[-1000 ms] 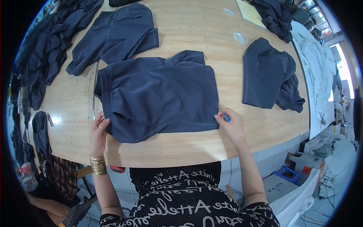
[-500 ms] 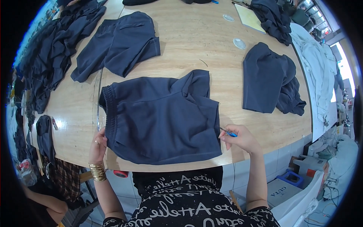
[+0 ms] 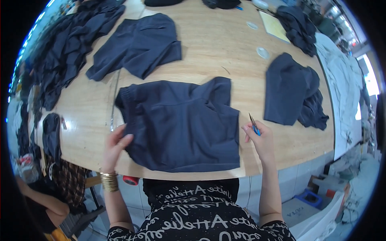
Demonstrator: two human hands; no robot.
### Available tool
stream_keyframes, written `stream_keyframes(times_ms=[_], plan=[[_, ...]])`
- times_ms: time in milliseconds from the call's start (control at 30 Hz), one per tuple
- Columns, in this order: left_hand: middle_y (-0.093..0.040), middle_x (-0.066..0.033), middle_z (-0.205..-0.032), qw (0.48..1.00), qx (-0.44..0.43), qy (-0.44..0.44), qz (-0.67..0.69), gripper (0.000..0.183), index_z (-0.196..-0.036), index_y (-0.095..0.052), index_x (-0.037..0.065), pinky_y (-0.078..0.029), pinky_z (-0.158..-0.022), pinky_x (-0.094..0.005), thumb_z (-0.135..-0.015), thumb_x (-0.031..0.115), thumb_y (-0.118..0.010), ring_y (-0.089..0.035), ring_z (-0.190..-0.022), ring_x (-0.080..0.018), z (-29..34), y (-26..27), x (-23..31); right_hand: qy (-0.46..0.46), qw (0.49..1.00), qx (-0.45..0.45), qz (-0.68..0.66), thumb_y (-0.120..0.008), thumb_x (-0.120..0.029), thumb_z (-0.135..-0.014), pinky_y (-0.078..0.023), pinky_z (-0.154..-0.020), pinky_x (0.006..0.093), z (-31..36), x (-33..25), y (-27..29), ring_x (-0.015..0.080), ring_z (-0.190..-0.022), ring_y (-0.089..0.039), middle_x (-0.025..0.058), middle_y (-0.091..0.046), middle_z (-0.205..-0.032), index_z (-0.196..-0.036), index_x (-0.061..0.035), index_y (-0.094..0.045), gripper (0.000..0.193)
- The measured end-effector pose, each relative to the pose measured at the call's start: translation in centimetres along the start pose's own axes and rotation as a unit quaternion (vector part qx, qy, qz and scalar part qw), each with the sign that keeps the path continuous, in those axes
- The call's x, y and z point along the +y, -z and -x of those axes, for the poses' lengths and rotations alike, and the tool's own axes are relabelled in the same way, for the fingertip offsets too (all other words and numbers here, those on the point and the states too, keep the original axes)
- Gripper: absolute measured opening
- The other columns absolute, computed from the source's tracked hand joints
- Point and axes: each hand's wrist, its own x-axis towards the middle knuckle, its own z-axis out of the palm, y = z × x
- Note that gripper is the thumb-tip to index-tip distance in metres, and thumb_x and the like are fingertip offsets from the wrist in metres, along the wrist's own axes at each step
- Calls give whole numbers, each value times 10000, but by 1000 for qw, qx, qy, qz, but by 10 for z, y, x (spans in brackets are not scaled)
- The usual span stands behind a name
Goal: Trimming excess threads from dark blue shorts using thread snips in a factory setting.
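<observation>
Shorts (image 3: 183, 128), creased dark cloth, left hand (image 3: 115, 145) spread, right hand (image 3: 262, 139) pinching pointed blue tool (image 3: 254, 126).

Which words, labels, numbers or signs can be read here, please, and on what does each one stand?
Black top: large white script-style lettering, partly legible; I am not copying its wording.
Pale grey box, lower right: dark printing, blurred; also not copied.
Carton just above it in the picture: a small red mark, too blurred to read.
Dark shorts in front of the person: no lettering visible.
</observation>
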Motion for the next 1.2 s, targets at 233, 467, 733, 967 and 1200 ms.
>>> stream_keyframes(times_ms=[233,467,733,967,1200], plan=[[-589,-259,-1062,960,-162,-199,-115,373,-1210,-517,-16,-485,-816,-403,-868,129,-549,-582,-954,-402,9,-139,38,82,994,-76,-12,-705,-197,-801,-471,-735,210,11,-32,-86,92,-751,-629,78,-682,-801,-1105,27,-615,389],[-630,-113,-1005,926,-64,-319,-192,305,-1129,-611,80,-487,-743,-334,-825,84,-627,-609,-824,-261,-10,-80,52,46,986,-93,129,-703,-123,-743,-440,-590,243,-8,-30,-93,102,-585,-527,65,-624,-709,-1088,-31,-640,363],[-593,-85,-760,966,102,-156,-180,193,-837,-582,23,-446,-593,-258,-809,178,-695,-560,-646,-156,-13,-48,32,282,952,-32,117,-649,22,-718,-483,-596,301,3,-41,-110,243,-686,-618,73,-591,-805,-948,-55,-624,244],[-570,-108,-678,977,35,-64,-199,367,-823,-521,8,-450,-547,-287,-792,314,-720,-577,-603,-180,0,-55,3,276,911,-80,295,-752,-256,-717,-500,-571,359,-5,-40,-148,266,-678,-603,64,-496,-867,-1096,-71,-587,452],[-609,-91,-950,998,56,-36,-6,418,-1162,-411,53,-460,-780,-315,-825,101,-655,-588,-874,-168,-13,-46,-29,250,906,-114,322,-686,-129,-700,-505,-608,356,-35,-41,-150,291,-660,-625,158,-586,-882,-1062,-22,-618,383]])
